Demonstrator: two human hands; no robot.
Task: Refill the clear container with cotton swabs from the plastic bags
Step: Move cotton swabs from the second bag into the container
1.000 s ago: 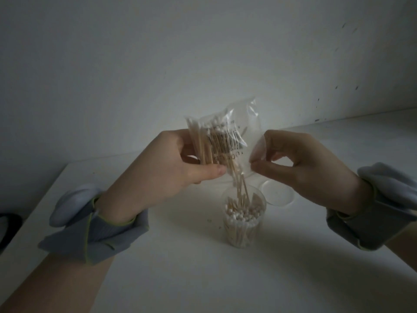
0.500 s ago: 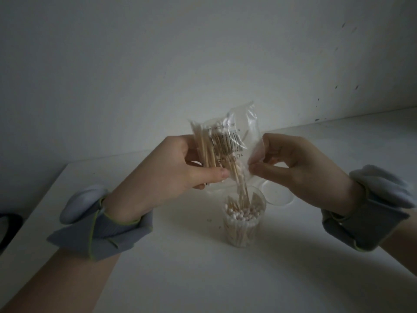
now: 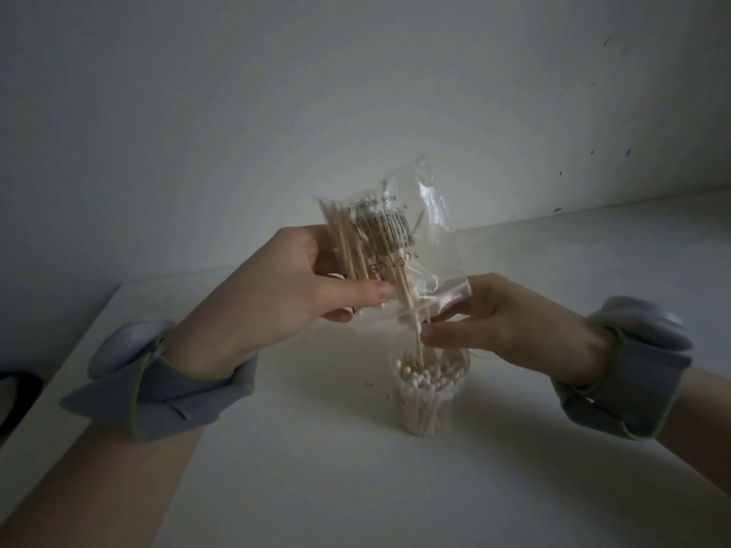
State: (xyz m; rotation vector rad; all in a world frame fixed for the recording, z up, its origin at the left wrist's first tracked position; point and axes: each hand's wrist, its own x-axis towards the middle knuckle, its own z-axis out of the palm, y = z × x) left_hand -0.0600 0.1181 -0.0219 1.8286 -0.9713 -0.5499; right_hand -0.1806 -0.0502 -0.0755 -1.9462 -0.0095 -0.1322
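A clear plastic bag (image 3: 399,247) with a barcode label holds wooden cotton swabs and hangs mouth down over the clear container (image 3: 429,393). My left hand (image 3: 300,294) grips the bag's left side, thumb across the front. My right hand (image 3: 494,322) pinches the bag's lower right corner at the mouth. A few swabs (image 3: 419,342) slide out of the bag into the container, which stands upright on the white table (image 3: 356,468) and is packed with swabs, white tips up.
A grey band wraps each wrist. A clear round lid (image 3: 480,354) lies on the table behind my right hand, mostly hidden. A white wall rises behind the table. A dark object (image 3: 16,393) sits past the table's left edge.
My right hand has dropped from the bag's right side to its lower corner, just above the container. The bag has spread wider and tilted, and the swabs slid further toward its mouth.
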